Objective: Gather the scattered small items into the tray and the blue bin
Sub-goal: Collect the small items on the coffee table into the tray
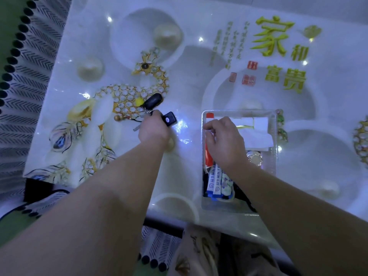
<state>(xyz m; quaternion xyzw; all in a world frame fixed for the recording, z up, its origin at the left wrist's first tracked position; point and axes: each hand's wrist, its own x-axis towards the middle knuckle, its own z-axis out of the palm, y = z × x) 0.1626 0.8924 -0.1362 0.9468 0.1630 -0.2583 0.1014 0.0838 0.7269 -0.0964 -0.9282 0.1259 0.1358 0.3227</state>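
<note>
Tray (272, 176): clear plastic, rectangular | left hand (153, 128) grips keys (153, 102), seemingly

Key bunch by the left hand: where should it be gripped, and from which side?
Grip the key bunch at the ring where the fobs meet, from above and the near side, as the left hand does. The black fobs splay outward on the flat table, so the centre gathers all.

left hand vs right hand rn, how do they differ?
The left hand is closed around a key bunch on the bare table; the right hand is inside the clear tray. The left is fisted; the right's fingers pinch something small, unclear what. Both are bare.
</note>
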